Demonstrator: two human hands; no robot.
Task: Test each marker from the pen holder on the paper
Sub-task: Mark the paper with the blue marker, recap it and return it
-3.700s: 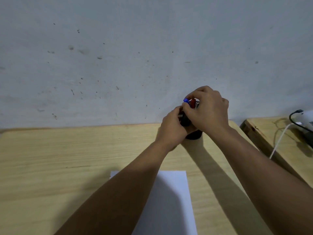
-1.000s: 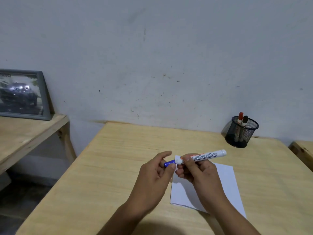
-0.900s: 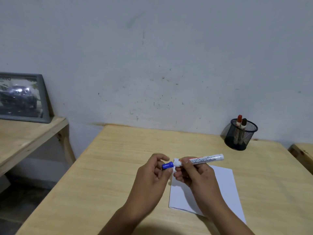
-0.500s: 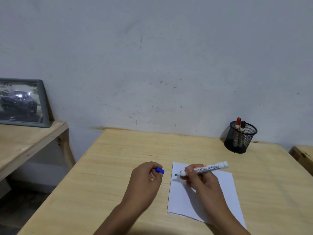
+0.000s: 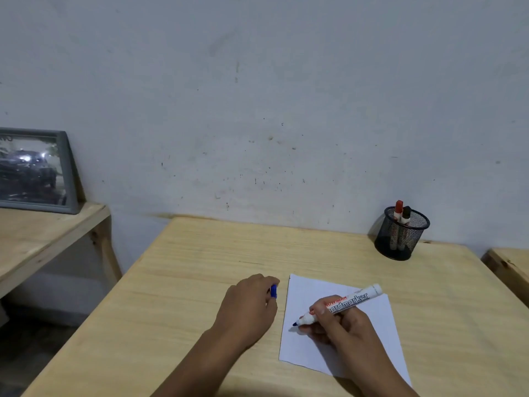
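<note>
Two hands are at work over the pale wooden worktop (image 5: 200, 267). Our right hand (image 5: 340, 325) holds a white whiteboard marker with blue and red lettering on its barrel (image 5: 340, 303), the fingers (image 5: 320, 310) wrapped closely round its front half in a writing grip. The barrel slants up and to the right, and its blue tip (image 5: 294, 324) points down-left at the white sheet of paper (image 5: 315, 353) — whether the tip truly touches the sheet we cannot tell, though it sits right at the surface near the left edge. We see no ink mark on the paper.

Our left hand (image 5: 249, 308) rests knuckles-up on the wood just left of the sheet, curled narrow around a small blue marker cap (image 5: 274, 291) that peeks out between thumb and forefinger.

At the far right corner of the worktop, against the grey plastered wall (image 5: 257, 96), stands a round black wire-mesh pen holder (image 5: 402, 239). Two more markers stand upright in it, side by side — a red-capped one (image 5: 398, 209) and a black-capped one (image 5: 406, 214).

To the left, on a separate wooden shelf (image 5: 34, 242), a grey-framed photograph of a dark car (image 5: 31, 167) leans against the wall. At the right edge, a corner of another wooden surface (image 5: 509, 262) shows.
</note>
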